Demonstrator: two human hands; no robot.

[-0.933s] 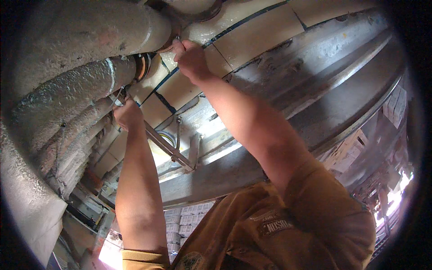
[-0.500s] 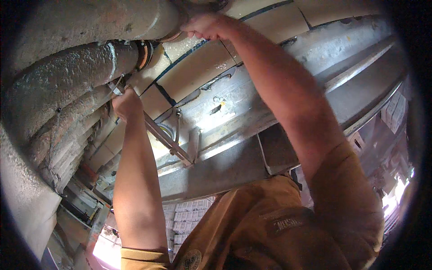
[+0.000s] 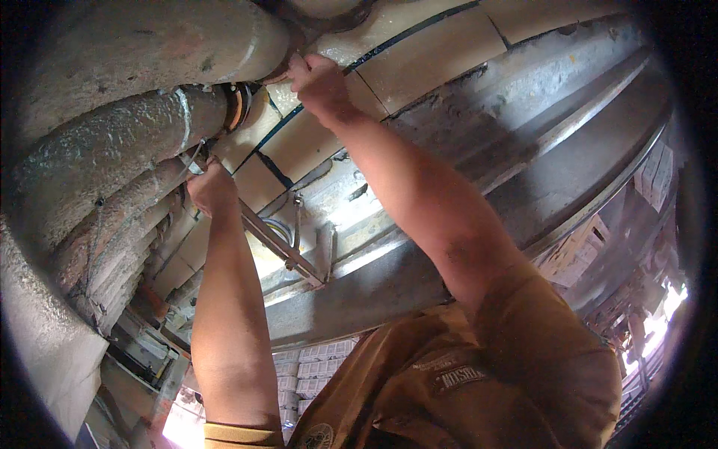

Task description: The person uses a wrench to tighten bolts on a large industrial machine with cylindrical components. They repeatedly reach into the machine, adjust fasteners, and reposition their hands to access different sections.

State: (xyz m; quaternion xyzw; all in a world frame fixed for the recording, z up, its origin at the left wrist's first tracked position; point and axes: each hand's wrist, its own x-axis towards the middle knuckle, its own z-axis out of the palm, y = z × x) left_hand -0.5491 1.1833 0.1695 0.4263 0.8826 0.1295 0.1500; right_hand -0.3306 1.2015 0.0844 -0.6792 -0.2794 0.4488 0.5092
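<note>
My left hand (image 3: 213, 188) is closed round a flat metal bar (image 3: 280, 243) that slants down to the right. A short end of the bar and a thin wire show just above the fingers. Beside the rim of a thick, rough grey pipe (image 3: 172, 37) is my right hand (image 3: 321, 88), its fingers curled. Whatever they pinch there is hidden. Between the two hands, a second speckled grey pipe (image 3: 127, 123) ends at an orange-brown ring (image 3: 238, 108).
Pale blocks (image 3: 419, 52) with dark joints line the surface behind my hands. A grey metal ledge (image 3: 523, 165) curves across to the right. Further pipes crowd the left side. Stacked light-coloured blocks (image 3: 318, 367) stand beyond my shirt, and a pallet-like wooden piece (image 3: 576, 251) lies right.
My right hand has shifted left and a little lower along the big pipe's rim, and its forearm has swung left. The left hand keeps its hold on the bar, nearly still.
</note>
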